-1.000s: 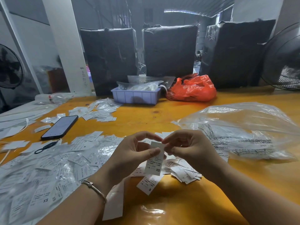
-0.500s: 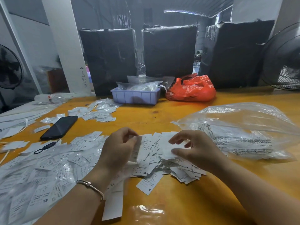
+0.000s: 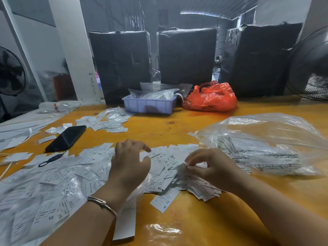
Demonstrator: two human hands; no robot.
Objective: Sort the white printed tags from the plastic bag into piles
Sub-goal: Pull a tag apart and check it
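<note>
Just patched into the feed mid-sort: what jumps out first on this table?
The spread of white printed tags covering the near-left of the orange table, with the left hand over it and the right hand pinching a tag at the centre pile. Next, the big clear plastic bag at right and the red bag at the back.

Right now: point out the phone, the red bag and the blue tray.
phone [image 3: 66, 138], head view, middle of its dark screen.
red bag [image 3: 211, 98], head view, centre of the crumpled plastic.
blue tray [image 3: 149, 106], head view, front wall.
</note>
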